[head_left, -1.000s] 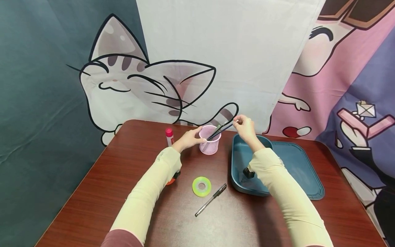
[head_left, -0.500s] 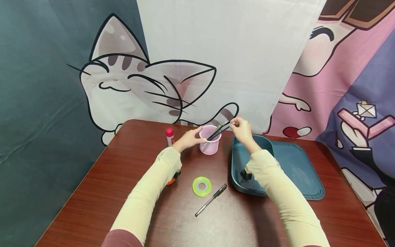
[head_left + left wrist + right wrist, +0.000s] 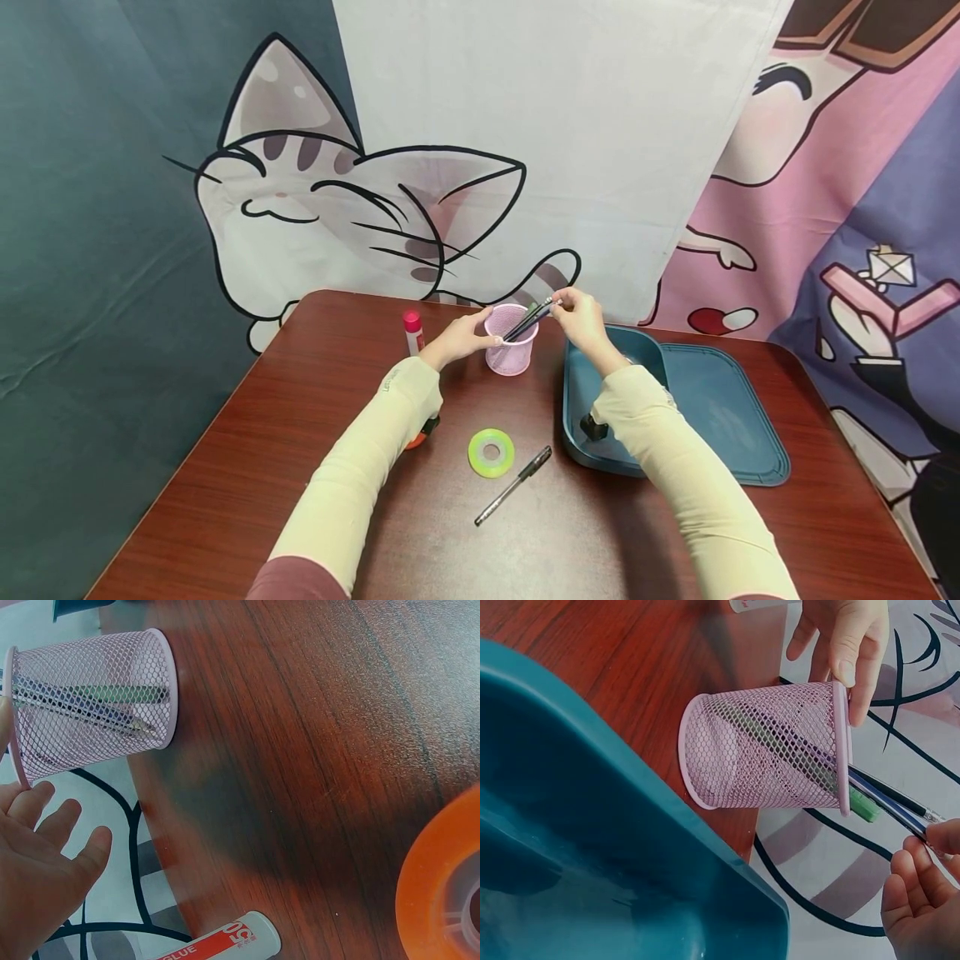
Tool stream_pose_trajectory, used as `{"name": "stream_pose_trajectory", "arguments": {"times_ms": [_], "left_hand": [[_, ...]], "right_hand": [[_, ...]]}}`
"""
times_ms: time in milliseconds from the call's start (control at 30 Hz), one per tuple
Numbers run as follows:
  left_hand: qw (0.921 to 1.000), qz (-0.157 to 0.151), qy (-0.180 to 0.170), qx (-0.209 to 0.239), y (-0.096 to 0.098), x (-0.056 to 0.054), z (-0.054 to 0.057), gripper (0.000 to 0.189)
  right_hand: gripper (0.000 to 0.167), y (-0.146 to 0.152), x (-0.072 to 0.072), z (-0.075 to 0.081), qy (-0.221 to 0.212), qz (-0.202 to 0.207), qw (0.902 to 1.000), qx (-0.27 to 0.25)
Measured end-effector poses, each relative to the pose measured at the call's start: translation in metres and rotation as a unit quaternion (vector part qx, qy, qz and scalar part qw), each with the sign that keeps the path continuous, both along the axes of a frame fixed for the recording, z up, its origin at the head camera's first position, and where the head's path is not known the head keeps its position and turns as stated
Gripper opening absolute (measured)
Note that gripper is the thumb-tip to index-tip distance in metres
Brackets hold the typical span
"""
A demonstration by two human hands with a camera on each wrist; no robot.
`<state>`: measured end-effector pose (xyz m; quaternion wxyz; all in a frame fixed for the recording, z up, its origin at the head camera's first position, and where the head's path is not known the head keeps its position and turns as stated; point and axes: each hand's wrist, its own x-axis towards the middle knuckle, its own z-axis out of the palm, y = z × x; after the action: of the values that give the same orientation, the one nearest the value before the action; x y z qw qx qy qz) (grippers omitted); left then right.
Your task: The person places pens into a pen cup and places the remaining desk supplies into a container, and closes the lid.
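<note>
A pink mesh pen holder [image 3: 508,360] stands near the table's far edge. My left hand [image 3: 456,340] grips its rim between thumb and fingers. On the holder's right side, my right hand [image 3: 587,325] pinches the upper end of a dark blue pen [image 3: 889,801], whose lower part is inside the holder. Beside that pen, a black pen [image 3: 909,801] with a clear end and a green pen [image 3: 864,805] also lean out over the rim. Through the mesh in the left wrist view, the pens' lower ends show slanting inside the holder [image 3: 97,742].
Left of the holder stands a red-capped glue stick [image 3: 413,333]. An orange tape roll [image 3: 420,892] is partly behind the left sleeve. A green tape ring [image 3: 477,467] and a black-capped pen [image 3: 513,485] lie in front. A teal box [image 3: 572,400] and its lid [image 3: 723,412] are on the right.
My right hand has moved left and slightly down toward the holder, bringing the dark blue pen further in beside the others. My left hand has kept its place on the rim.
</note>
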<state>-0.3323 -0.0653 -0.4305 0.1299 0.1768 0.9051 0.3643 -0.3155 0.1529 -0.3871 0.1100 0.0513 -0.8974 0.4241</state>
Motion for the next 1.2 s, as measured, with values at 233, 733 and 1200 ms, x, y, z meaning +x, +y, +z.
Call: {"name": "stream_pose_trajectory", "arguments": {"times_ms": [233,733,1200], "left_hand": [[1.0000,0.000,-0.002,0.005,0.0005,-0.0001,-0.0001,0.073],[1.0000,0.002,0.004,0.007,0.0007,0.0004,0.0000,0.073],[0.9999,-0.001,0.007,0.013,0.0005,0.0000,-0.0015,0.072]], "right_hand": [[0.016,0.0030,0.0005,-0.0017,-0.002,0.003,1.0000,-0.007],[0.021,0.0035,0.0012,0.0010,0.011,0.005,0.9997,-0.019],[0.016,0.0011,0.0030,0.0038,0.024,0.010,0.9993,-0.028]]}}
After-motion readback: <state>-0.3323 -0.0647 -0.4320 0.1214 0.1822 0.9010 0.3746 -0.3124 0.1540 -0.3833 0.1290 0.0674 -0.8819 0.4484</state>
